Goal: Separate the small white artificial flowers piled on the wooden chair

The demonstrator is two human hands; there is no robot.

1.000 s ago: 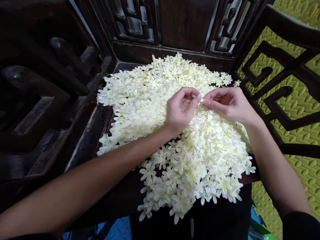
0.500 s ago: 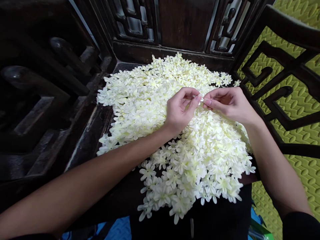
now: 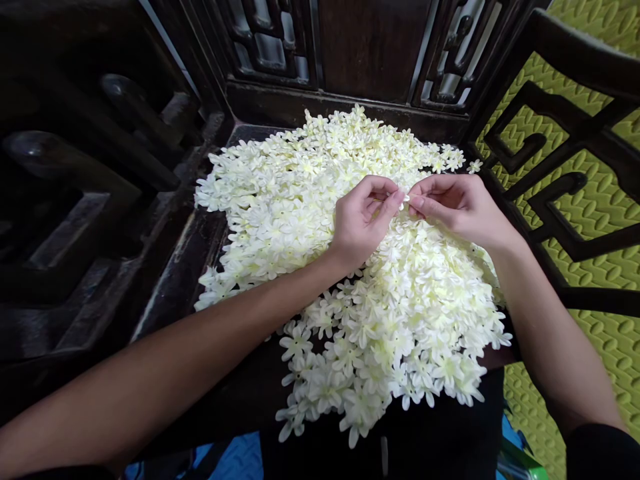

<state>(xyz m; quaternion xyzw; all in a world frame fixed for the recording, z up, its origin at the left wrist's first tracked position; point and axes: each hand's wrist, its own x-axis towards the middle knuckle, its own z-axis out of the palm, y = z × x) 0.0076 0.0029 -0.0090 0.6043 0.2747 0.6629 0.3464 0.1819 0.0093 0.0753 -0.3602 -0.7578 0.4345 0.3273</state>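
Note:
My left hand [image 3: 364,215] is closed in a pinch, holding a small white artificial flower [image 3: 405,198] between thumb and fingertips. From the other side comes my right hand [image 3: 457,205], also pinched, its fingertips right against that flower. Whatever lies between the right thumb and index finger is too small to make out. Beneath both hands spreads a thick heap of loose white and pale yellow artificial flowers [image 3: 280,227]. My left forearm crosses over the heap's lower left part.
The heap lies on a dark wooden seat [image 3: 173,267] with a carved back [image 3: 373,50] and an openwork armrest [image 3: 565,180] at right. Beyond that armrest is a yellow-green textured mat [image 3: 595,360]. A single flower [image 3: 475,166] lies at the far right edge. Blue matting [image 3: 237,460] shows below.
Almost nothing differs. My two hands stay together at the small flower, with only a very slight shift of the fingertips. The heap looks the same.

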